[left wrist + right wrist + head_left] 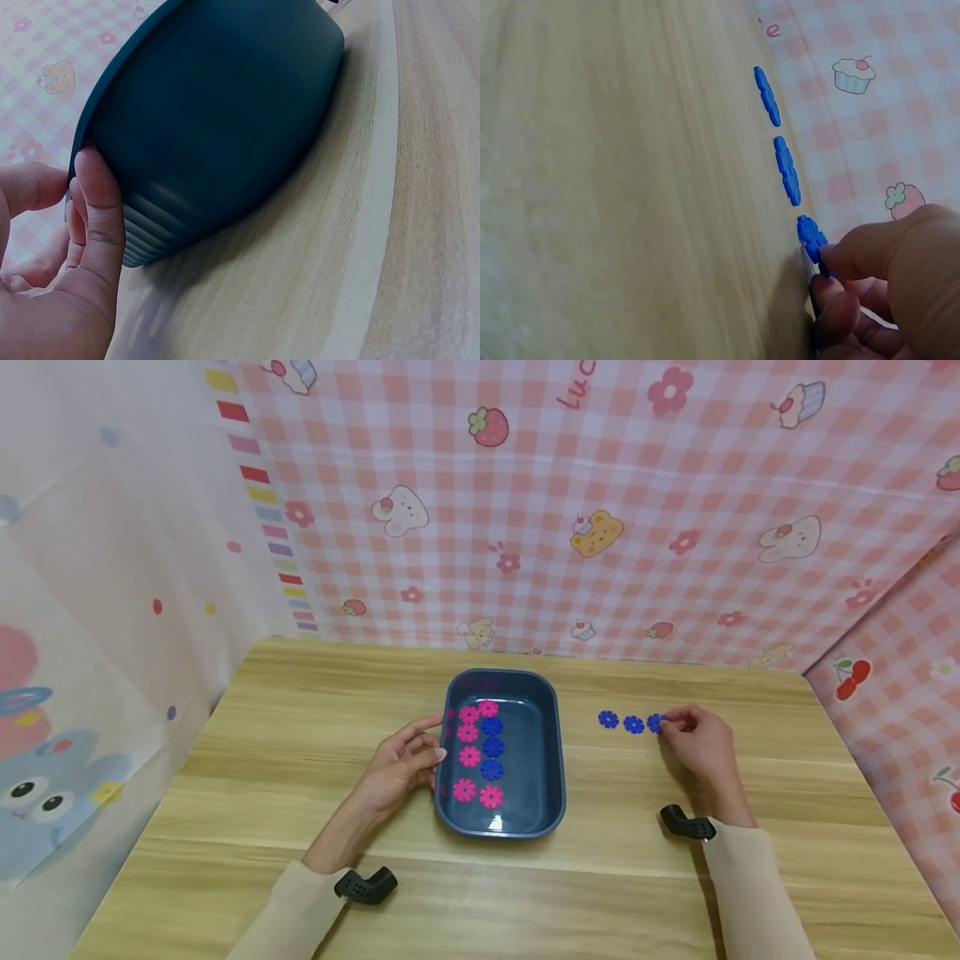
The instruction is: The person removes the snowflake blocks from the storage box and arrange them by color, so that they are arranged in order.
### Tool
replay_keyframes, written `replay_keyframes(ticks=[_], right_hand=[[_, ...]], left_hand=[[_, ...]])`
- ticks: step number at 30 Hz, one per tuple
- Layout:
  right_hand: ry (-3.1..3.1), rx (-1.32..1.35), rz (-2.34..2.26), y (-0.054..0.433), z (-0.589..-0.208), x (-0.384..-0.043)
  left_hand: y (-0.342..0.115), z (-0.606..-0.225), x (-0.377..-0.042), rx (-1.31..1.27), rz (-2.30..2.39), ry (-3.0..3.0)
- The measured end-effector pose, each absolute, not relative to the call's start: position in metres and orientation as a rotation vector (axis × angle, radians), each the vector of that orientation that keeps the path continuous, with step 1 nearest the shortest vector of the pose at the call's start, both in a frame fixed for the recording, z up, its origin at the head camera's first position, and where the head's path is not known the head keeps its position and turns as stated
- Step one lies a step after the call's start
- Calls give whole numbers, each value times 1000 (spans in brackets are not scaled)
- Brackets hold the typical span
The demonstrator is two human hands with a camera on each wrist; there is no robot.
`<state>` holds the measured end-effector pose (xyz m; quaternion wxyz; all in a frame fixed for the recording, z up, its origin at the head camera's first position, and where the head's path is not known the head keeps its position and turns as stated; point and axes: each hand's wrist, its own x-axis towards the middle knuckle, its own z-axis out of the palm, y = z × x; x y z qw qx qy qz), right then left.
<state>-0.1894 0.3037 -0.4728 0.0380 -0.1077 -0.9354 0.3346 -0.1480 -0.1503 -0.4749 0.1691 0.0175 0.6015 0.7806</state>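
Note:
A dark blue rectangular tray (562, 760) stands on the table. My left hand (401, 766) grips its left rim; the left wrist view shows thumb and fingers on either side of the tray's wall (210, 112). To the right of the tray, my right hand (701, 743) pinches a blue snowflake disc (810, 234) between thumb and fingers, at or just over the tabletop. Two more blue discs lie in a row with it, a middle one (633, 725) and a left one (608, 719). Inside the tray are several pink discs (469, 756) and three blue discs (492, 747).
Light wood tabletop (225, 793) surrounds the tray. A pink checked cloth (525, 510) hangs behind the table's back edge, with a white printed cloth (105, 568) on the left and another checked cloth (915, 693) on the right. Each wrist carries a black camera mount.

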Motion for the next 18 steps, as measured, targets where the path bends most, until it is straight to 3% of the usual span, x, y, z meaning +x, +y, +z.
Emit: replay_keyframes(ticks=[18], right_hand=[[-2827,-398,1210,299,-466,-184]], left_hand=[[-152,-474,-148,42,2215,1704]])
